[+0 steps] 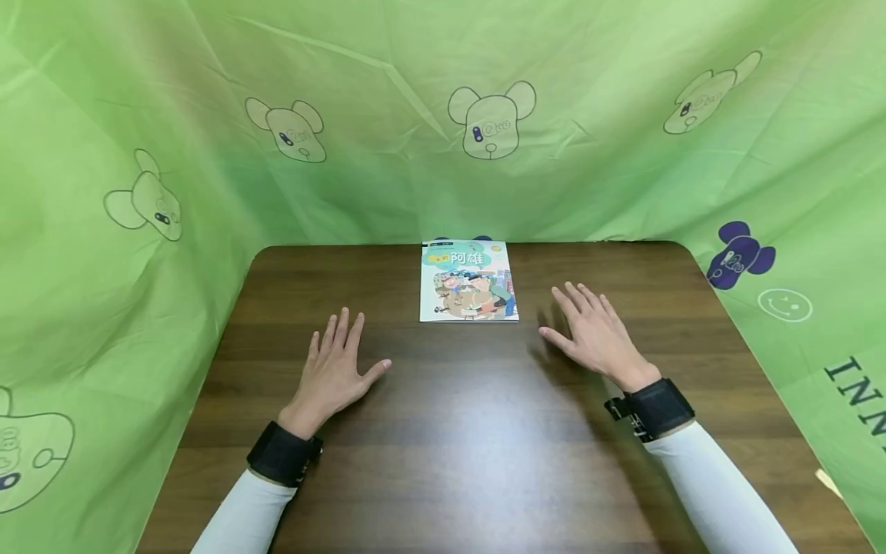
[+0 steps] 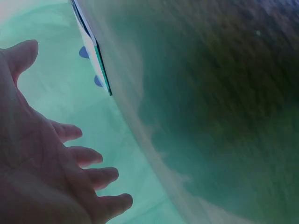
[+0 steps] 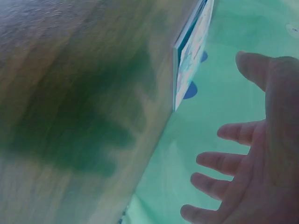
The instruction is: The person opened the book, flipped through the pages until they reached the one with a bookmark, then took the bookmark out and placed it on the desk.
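A thin picture book (image 1: 471, 286) with a colourful cartoon cover lies face up at the far edge of the brown wooden table (image 1: 443, 431). To its left and nearer the front is my left hand (image 1: 331, 378), palm down with fingers spread, holding nothing. My right hand (image 1: 594, 332) is on the book's right side, its fingers also spread and nothing in them. Both wrist views show the book edge-on, in the left wrist view the book (image 2: 96, 56) and in the right wrist view the book (image 3: 192, 56), apart from the fingers.
Green cloth (image 1: 388, 169) printed with mouse-like heads hangs behind the table and along both sides. A small pale object (image 1: 827, 483) shows at the table's right edge. Black bands (image 1: 282, 454) circle both wrists, above white sleeves.
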### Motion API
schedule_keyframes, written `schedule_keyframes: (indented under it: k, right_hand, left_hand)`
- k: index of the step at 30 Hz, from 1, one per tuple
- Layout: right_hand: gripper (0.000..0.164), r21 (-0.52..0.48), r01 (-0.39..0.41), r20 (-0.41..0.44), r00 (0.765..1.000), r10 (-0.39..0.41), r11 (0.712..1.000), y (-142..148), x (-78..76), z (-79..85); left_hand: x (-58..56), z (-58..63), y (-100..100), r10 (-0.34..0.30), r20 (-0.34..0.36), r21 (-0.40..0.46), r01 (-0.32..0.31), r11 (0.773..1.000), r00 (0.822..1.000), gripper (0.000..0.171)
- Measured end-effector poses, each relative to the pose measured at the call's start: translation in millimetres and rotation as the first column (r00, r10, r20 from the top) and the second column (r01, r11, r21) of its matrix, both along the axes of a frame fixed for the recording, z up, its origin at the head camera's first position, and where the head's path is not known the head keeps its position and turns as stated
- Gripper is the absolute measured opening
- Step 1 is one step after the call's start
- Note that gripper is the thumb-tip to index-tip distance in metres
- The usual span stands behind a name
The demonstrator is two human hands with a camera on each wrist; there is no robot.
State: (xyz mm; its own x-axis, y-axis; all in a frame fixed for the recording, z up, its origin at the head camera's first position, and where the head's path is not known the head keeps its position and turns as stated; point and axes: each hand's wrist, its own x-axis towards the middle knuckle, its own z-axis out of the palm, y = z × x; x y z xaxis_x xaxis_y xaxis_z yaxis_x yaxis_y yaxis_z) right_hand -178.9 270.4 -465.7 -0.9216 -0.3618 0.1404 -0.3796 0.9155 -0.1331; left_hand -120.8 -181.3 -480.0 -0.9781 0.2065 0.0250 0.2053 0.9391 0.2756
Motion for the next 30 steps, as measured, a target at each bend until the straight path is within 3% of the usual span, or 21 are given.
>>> schedule_keyframes:
  k: [6,13,22,30]
  right_hand:
    - [0.081,-0.01,-0.063,0.002,0.998,0.063,0.998,-11,-8.7,7.7]
    - [0.076,-0.036,-0.161,0.025,0.987,0.162,0.986,-26,-26.0,12.3]
    - [0.073,-0.044,-0.207,0.071,0.975,0.21,0.977,-47,-51.7,1.0]
    - [0.074,-0.07,-0.226,0.161,0.959,0.234,0.972,-67,-62.0,-6.7]
  left_hand:
    - [-2.2,3.4,7,-0.023,0.009,0.008,0.022,1.0,1.0,0.1]
    - [-12.5,1.8,28,-0.131,0.031,-0.005,0.132,0.991,0.991,0.098]
    - [-32.4,5.2,58,-0.189,0.05,-0.009,0.189,0.982,0.981,0.097]
    - [-46.3,2.5,83,-0.265,0.123,-0.036,0.271,0.962,0.957,0.095]
